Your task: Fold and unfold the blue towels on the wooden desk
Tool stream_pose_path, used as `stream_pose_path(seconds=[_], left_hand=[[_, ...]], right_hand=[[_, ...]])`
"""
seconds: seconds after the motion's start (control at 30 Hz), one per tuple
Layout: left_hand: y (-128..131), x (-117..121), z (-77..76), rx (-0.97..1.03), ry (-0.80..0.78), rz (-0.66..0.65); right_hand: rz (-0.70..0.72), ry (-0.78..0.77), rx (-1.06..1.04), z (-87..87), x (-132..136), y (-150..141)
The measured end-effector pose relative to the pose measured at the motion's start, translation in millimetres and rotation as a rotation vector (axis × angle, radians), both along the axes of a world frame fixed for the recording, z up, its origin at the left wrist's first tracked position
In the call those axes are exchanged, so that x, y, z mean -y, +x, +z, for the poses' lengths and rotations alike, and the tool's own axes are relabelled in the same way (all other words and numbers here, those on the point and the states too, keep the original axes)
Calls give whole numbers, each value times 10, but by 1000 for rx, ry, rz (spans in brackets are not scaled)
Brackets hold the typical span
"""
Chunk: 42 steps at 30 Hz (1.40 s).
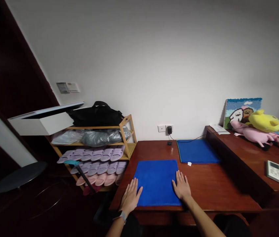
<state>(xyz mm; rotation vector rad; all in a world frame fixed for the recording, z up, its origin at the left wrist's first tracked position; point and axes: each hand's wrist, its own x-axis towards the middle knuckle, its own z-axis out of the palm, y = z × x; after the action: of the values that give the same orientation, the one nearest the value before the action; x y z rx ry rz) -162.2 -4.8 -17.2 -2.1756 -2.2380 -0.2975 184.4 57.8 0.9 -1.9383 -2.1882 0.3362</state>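
Note:
A blue cloth [157,182] lies spread flat, roughly square, near the front edge of the reddish-brown wooden desk [210,187]. My left hand [130,196] rests flat at its left edge, fingers stretched forward and thumb on the fabric. On the opposite side my right hand [181,186] lies flat along the right edge with its fingers apart. Neither hand holds anything. A second blue cloth [198,151] is laid out farther back on the right, with a small white tag [189,164] at its front edge.
Left of the desk stands a wooden rack [129,135] with rows of slippers [99,168], a black bag [97,115] and an open white box [40,125]. The raised right ledge carries plush toys [255,133] and a calculator-like device [275,171]. A black plug [169,130] trails a cable.

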Motion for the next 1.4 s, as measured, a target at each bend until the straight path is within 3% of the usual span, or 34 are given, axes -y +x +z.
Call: stream_pose_path(seconds=[0.1, 0.2, 0.3, 0.47, 0.57, 0.67, 0.9, 1.0, 1.2, 1.4], left_hand=[[26, -21, 50, -19, -17, 10], [253, -99, 122, -10, 45, -12], [791, -249, 228, 33, 71, -155], [1873, -520, 339, 118, -61, -373], [2125, -586, 293, 106, -95, -372], [1926, -592, 222, 73, -89, -350], [573, -503, 213, -2, -81, -32], [204, -446, 184, -18, -74, 41], [157, -408, 111, -10, -32, 44], [164, -402, 114, -2, -20, 45]], right_hand=[[14, 23, -13, 17, 31, 6], [38, 9, -19, 83, 46, 9], [35, -20, -17, 126, 46, 4], [60, -23, 21, 49, 13, 10], [85, -4, 44, -5, -8, 15], [59, -2, 29, 12, -7, 8], [37, -14, -12, 91, 23, 2], [30, -26, 1, 77, 17, 4], [-1, -87, -1, 75, -51, -9], [-32, -67, -22, 195, -308, -98]])
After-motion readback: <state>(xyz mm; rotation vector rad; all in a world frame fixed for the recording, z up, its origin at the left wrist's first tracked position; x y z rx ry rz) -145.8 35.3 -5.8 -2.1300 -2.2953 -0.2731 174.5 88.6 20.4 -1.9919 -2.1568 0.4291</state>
